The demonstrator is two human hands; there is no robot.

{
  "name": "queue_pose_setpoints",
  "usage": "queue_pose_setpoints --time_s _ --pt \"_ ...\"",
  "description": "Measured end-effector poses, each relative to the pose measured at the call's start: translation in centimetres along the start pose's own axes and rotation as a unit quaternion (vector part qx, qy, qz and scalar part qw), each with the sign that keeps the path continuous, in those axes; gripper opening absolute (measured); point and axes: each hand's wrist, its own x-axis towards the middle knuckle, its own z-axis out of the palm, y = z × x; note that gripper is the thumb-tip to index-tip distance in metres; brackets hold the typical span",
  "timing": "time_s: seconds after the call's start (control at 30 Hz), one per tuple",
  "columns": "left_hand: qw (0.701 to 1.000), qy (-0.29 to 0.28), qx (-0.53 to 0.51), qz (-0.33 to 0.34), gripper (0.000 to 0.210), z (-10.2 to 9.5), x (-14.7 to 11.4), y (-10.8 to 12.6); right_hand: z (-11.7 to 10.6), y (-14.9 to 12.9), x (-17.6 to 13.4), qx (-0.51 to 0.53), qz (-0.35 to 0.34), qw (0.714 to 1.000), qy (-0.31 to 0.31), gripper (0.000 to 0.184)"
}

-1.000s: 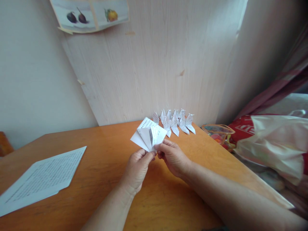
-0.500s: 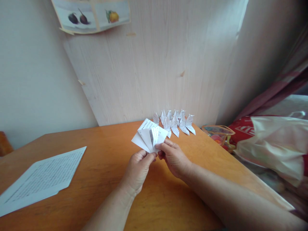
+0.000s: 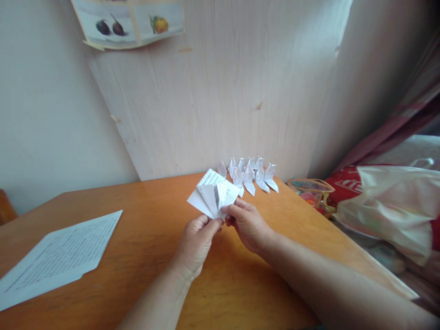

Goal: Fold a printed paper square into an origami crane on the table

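A folded sheet of printed paper is held up above the table, its flaps spread in a kite-like shape with the narrow corner toward me. My left hand pinches that near corner between thumb and fingers. On the right side of the same corner, my right hand presses its thumb on a flap, fingers curled behind the paper. Both hands are closed on it; the fingertips underneath are partly hidden. Behind the paper, several folded paper cranes stand grouped at the table's far edge.
The wooden table meets a pale wood board. Printed sheets lie at the left. Past the right edge are an orange-rimmed clear basket and a whitish plastic bag. Fruit pictures hang above.
The hands and folded paper keep almost the same pose. The whole view has shifted very slightly.
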Motion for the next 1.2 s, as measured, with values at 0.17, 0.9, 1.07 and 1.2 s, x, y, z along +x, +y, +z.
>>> queue_pose_setpoints --time_s 0.17,0.9,1.07,1.2 --pt "1.0 0.0 0.005 0.005 0.027 -0.02 -0.04 -0.01 -0.09 0.04 0.11 0.006 0.001 1.0 -0.004 0.006" --pt "1.0 -0.01 0.001 -0.013 0.032 0.1 -0.22 0.19 -0.45 0.27 0.57 0.015 -0.016 1.0 0.018 0.002" --pt "1.0 -0.002 -0.002 -0.023 0.033 0.07 -0.19 0.17 -0.45 0.4 0.61 0.008 -0.022 1.0 0.013 0.004" --pt "1.0 -0.002 -0.001 -0.029 0.033 0.06 -0.22 0.31 -0.43 0.29 0.6 0.002 -0.024 1.0 0.016 0.004"
